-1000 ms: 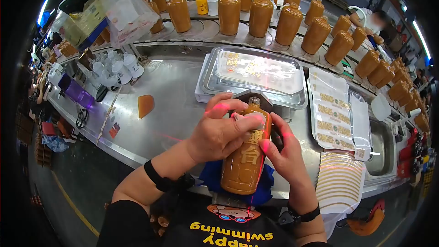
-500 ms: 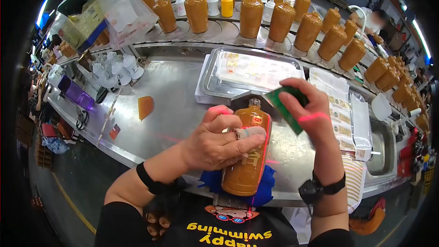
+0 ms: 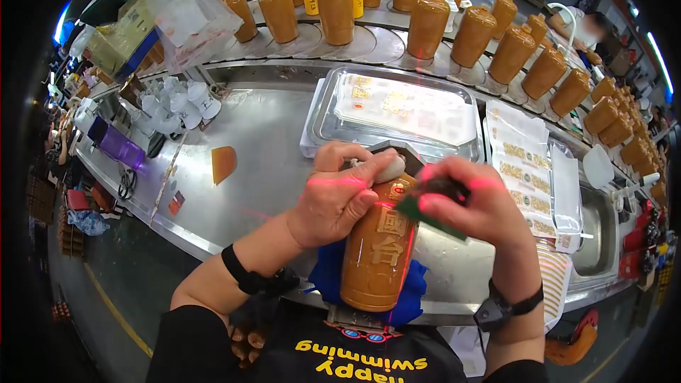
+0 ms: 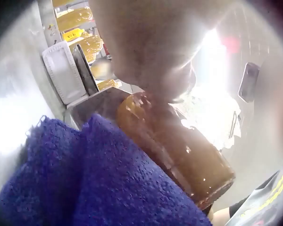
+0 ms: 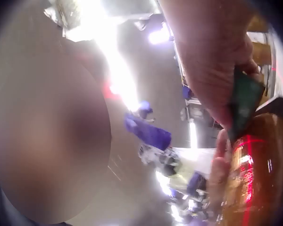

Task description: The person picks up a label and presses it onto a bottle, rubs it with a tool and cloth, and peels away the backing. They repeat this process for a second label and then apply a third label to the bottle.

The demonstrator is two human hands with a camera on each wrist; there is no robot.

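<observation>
- The brown bottle (image 3: 372,269) lay on the bench (image 3: 248,135), neck away from the person, blue cloth (image 3: 418,291) beneath its lower part.
- The left hand (image 3: 330,202) had its fingers curled round the bottle's shoulder and neck.
- The right hand (image 3: 486,202) pinched a green card (image 5: 247,101) in its fingers, against the upper side.
- Red light lines crossed bottle and hands.
- The metal bench bore an orange-brown piece (image 3: 223,164), a clear tray (image 3: 323,110) and printed sheets (image 3: 521,170).
- Beyond, brown bottles (image 3: 429,25) stood along a curved conveyor (image 3: 379,39); a sink (image 3: 603,230) lay rightward.
- Raised gold characters read 國台; upside-down yellow lettering on the black top (image 3: 312,326) read "happy swimming".
</observation>
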